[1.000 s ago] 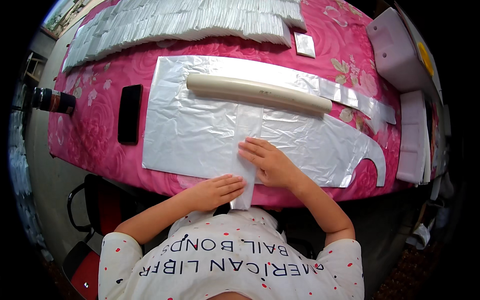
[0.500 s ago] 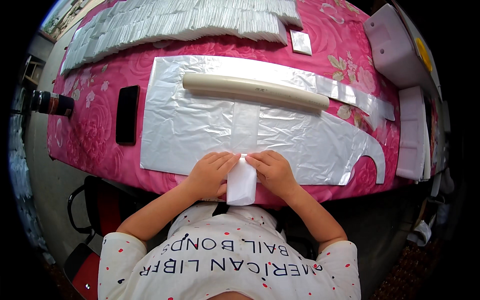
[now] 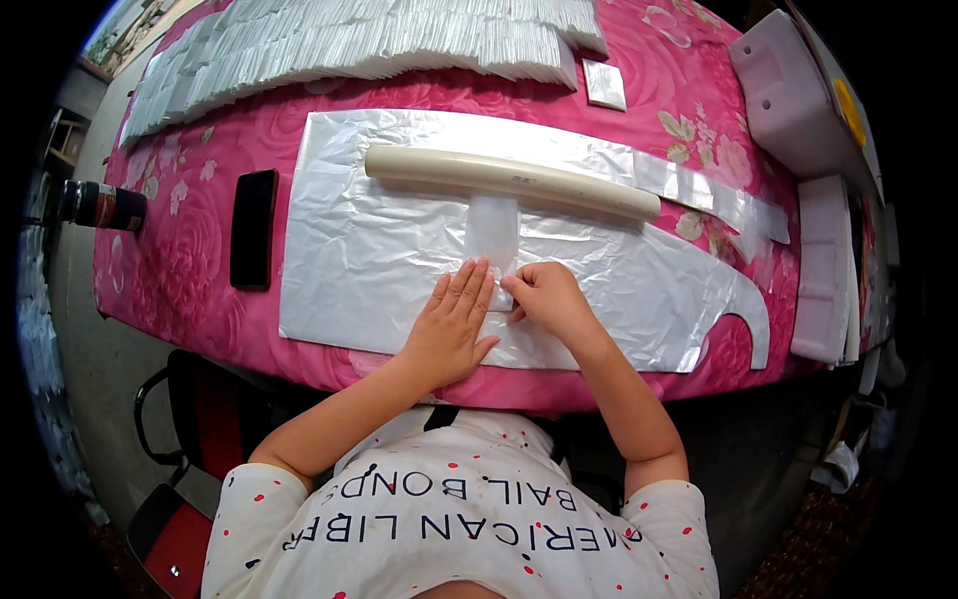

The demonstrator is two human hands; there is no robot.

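Observation:
A narrow folded strip of white plastic film (image 3: 492,228) runs from beneath a cream plastic pipe (image 3: 519,183) toward me. My left hand (image 3: 451,327) lies flat beside its near end, fingers stretched out together and pressing down. The thumb and forefinger of my right hand (image 3: 549,299) pinch the strip's near end at its right edge, close to my left fingertips. Under both hands spreads a large white plastic carrier bag or stack of them (image 3: 349,270), crinkled, with handle-shaped ends at the right. The pipe rests across its far part.
Rows of folded white plastic packets (image 3: 349,50) line the table's far side, with a single packet (image 3: 604,85) apart. A black phone (image 3: 254,230) and a dark jar (image 3: 105,207) lie at the left. White foam boxes (image 3: 788,90) stand at the right on the pink flowered cloth (image 3: 180,270).
The strip's near end, which hung over the table edge between both hands, is now folded up onto the bag. Both hands moved farther away; my left has flattened, my right pinches.

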